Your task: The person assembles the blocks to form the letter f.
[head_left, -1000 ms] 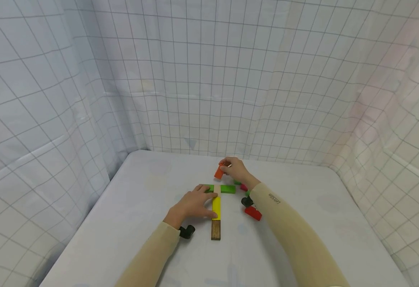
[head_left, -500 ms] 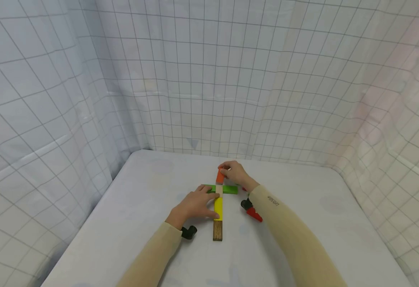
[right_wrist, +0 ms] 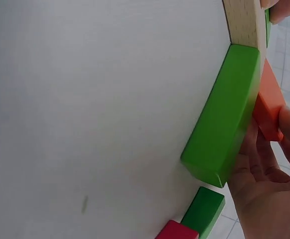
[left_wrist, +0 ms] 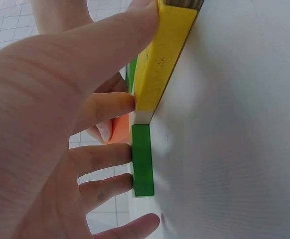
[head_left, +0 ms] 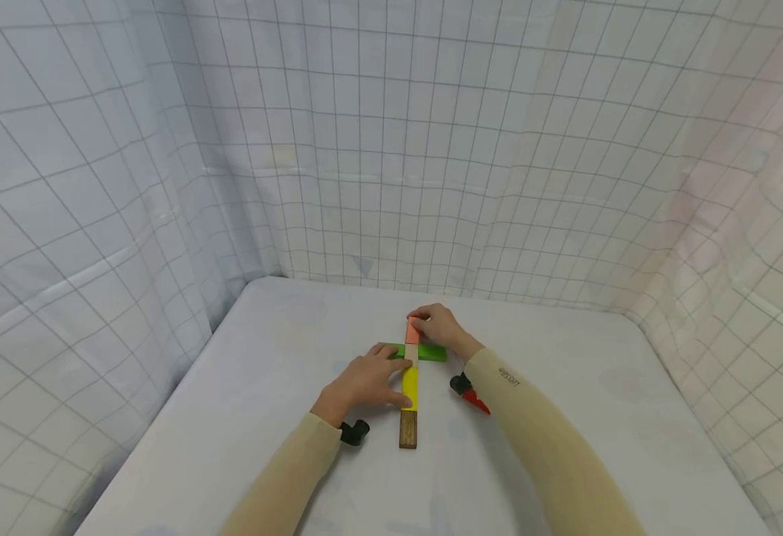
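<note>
My right hand (head_left: 441, 326) pinches an orange block (head_left: 413, 331) at the far end of a cross of wooden blocks lying on the table. The orange block lines up with a pale wood block (head_left: 411, 354), a yellow block (head_left: 410, 387) and a dark brown block (head_left: 408, 429). Green blocks form the crossbar, one on the right (head_left: 433, 353) and one on the left (left_wrist: 143, 162). Spread over the left side, my left hand (head_left: 365, 383) rests its thumb and forefinger on the yellow block, while other fairly straight fingers touch the left green block.
A red block (head_left: 475, 400) lies right of the cross, partly behind the right sleeve. The right wrist view also has a dark green block (right_wrist: 203, 211) and a crimson block (right_wrist: 177, 230) beyond the green bar. Grid-patterned curtains (head_left: 391, 186) surround the white table (head_left: 264, 439).
The right hand has brought the orange block nearer and laid it in line with the pale block, where they now appear to meet. The left hand has stayed on the blocks.
</note>
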A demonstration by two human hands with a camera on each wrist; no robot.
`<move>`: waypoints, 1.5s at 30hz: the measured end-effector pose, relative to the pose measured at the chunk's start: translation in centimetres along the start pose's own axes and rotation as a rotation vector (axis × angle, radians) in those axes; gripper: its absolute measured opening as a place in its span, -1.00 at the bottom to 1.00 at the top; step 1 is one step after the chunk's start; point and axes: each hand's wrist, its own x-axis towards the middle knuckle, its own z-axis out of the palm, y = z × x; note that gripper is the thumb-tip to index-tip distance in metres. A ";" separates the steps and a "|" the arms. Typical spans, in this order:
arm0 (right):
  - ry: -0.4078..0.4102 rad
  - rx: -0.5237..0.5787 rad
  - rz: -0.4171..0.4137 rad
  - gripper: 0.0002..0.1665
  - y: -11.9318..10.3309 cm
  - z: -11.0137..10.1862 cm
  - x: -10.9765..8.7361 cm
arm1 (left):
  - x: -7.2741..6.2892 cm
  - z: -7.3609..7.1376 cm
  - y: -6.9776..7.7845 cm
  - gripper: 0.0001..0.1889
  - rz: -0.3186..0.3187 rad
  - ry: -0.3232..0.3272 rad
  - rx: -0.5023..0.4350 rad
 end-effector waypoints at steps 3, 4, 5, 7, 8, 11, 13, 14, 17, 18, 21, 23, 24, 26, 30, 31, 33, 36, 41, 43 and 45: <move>0.000 -0.009 -0.007 -0.67 -0.1 0.1 0.0 | 0.1 0.0 -0.1 -0.15 0.005 0.001 -0.002; 0.000 -0.008 -0.007 -0.66 -0.1 0.1 -0.1 | 0.1 0.0 -0.1 -0.15 0.006 -0.001 -0.005; -0.001 -0.009 -0.010 -0.67 0.0 0.2 -0.1 | 0.1 0.0 -0.1 -0.15 0.007 -0.002 -0.006; -0.003 -0.006 -0.010 -0.67 0.1 0.2 -0.1 | 0.1 0.1 -0.1 -0.14 0.008 -0.004 -0.010; -0.005 -0.002 -0.009 -0.67 0.1 0.3 -0.1 | 0.1 0.1 -0.2 -0.14 0.008 -0.006 -0.010; -0.010 0.003 -0.007 -0.64 0.1 0.3 0.0 | 0.1 0.2 -0.2 -0.13 0.006 -0.004 -0.005; -0.013 -0.010 -0.003 -0.61 0.0 0.4 0.0 | 0.1 0.2 -0.3 -0.13 0.004 0.000 -0.002; -0.014 -0.021 0.000 -0.59 -0.1 0.4 0.0 | 0.2 0.2 -0.3 -0.14 0.004 0.002 -0.001; -0.013 -0.063 0.005 -0.56 -0.3 0.3 -0.1 | 0.2 0.2 -0.3 -0.14 0.004 0.006 0.009; -0.015 -0.073 0.008 -0.56 -0.4 0.3 -0.1 | 0.2 0.2 -0.3 -0.14 0.004 0.007 0.010; -0.021 -0.091 0.015 -0.55 -0.4 0.4 -0.1 | 0.2 0.2 -0.2 -0.15 0.003 0.008 0.012; -0.028 -0.097 0.019 -0.55 -0.4 0.4 -0.1 | 0.2 0.2 -0.2 -0.15 0.000 0.006 0.007; -0.031 -0.096 0.021 -0.54 -0.4 0.4 -0.2 | 0.2 0.1 -0.2 -0.15 -0.002 0.004 0.005; -0.032 -0.095 0.025 -0.53 -0.3 0.5 -0.1 | 0.1 0.1 -0.1 -0.16 -0.004 0.001 0.003; -0.031 -0.094 0.028 -0.52 -0.2 0.5 -0.1 | 0.1 0.1 -0.1 -0.16 -0.004 -0.003 0.003; -0.029 -0.094 0.029 -0.52 -0.2 0.5 -0.1 | 0.1 0.1 -0.2 -0.16 -0.004 -0.003 0.004; -0.029 -0.097 0.027 -0.51 -0.2 0.5 -0.1 | 0.1 0.1 -0.2 -0.16 -0.004 -0.002 0.002; -0.031 -0.106 0.018 -0.51 -0.2 0.5 -0.1 | 0.1 0.0 -0.1 -0.16 -0.010 -0.005 -0.005; -0.028 -0.120 -0.009 -0.52 -0.2 0.4 0.0 | 0.0 -0.2 0.1 -0.16 -0.017 -0.013 -0.010; -0.029 -0.110 -0.011 -0.53 -0.2 0.4 0.0 | 0.0 -0.3 0.1 -0.16 -0.019 -0.017 -0.014; -0.032 -0.101 -0.009 -0.54 -0.1 0.4 -0.1 | -0.1 -0.3 0.1 -0.16 -0.019 -0.017 -0.018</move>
